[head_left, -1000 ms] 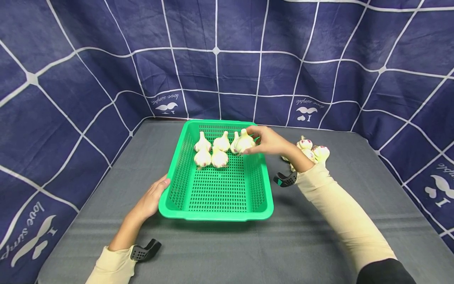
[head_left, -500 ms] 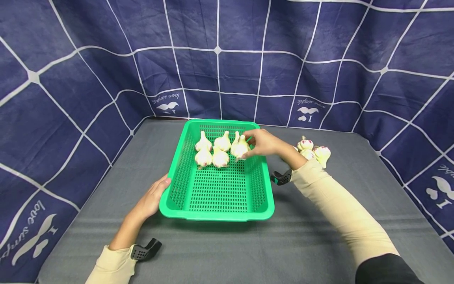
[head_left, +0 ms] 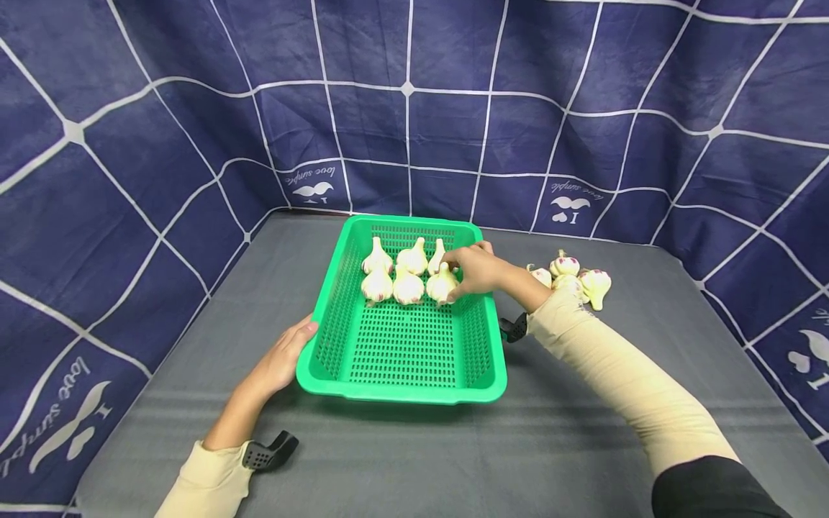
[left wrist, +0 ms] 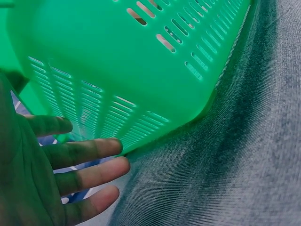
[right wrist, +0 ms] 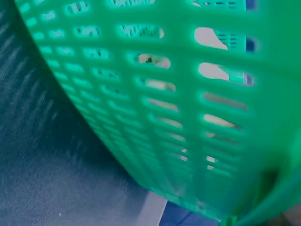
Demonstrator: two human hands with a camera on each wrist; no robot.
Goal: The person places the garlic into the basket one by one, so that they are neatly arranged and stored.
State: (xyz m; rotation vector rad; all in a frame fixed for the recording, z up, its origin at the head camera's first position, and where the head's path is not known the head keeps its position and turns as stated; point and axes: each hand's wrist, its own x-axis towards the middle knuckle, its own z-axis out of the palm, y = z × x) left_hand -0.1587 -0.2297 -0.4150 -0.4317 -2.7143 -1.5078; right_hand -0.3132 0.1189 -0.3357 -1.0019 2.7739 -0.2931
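In the head view, a green plastic basket (head_left: 401,393) with slotted walls stands on the grey cloth. My right hand (head_left: 481,272) reaches over its right rim and holds a garlic bulb (head_left: 440,286) between thumb and fingers, low in the basket at the right end of the front row. Beside it are two more front bulbs, one in the middle (head_left: 408,288); a back row of three includes a left bulb (head_left: 377,259). My left hand (head_left: 285,360) rests at the basket's left rim, its fingers (left wrist: 89,176) extended loosely outside the wall in the left wrist view.
Several loose garlic bulbs (head_left: 565,265) lie on the grey cloth (head_left: 414,460) right of the basket, partly behind the right forearm. A blue curtain (head_left: 453,129) with white grid lines closes off the back and sides. The right wrist view shows mostly the basket's outer wall (right wrist: 141,84).
The right hand has moved the garlic bulb down and towards the near side, from in front of the back-right bulb into line with the front row. My left hand stays at the rim.
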